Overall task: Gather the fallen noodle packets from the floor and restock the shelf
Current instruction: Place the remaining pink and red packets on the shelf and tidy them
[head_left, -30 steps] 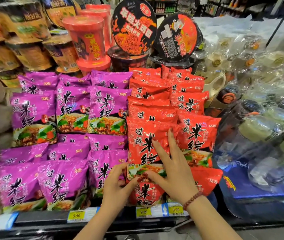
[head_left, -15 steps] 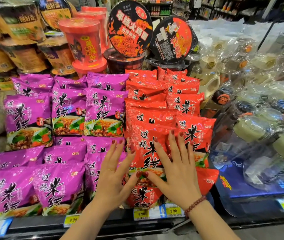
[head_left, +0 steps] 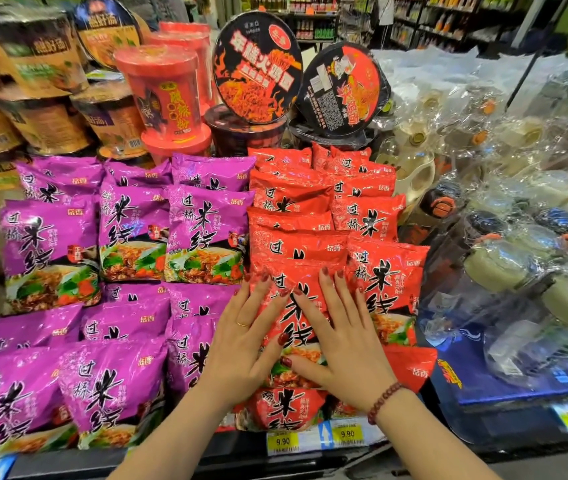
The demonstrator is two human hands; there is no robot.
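Red noodle packet (head_left: 298, 329) lies at six o'clock, fronting the red stack on the shelf (head_left: 241, 455). The left hand (head_left: 241, 344) has slid up from its lower edge to join the right hand (head_left: 341, 344). Both grips are spread flat, pressing it. This packet looks restocked.

Left hand (head_left: 244, 344) now flat on red packet (head_left: 299, 325), alongside right hand (head_left: 344, 344).

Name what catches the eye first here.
The left hand and right hand lie flat on a red plastic noodle packet at the front centre of the shelf. Purple plastic noodle packets fill the left half, and a round black noodle-bowl lid with flame print stands propped behind.
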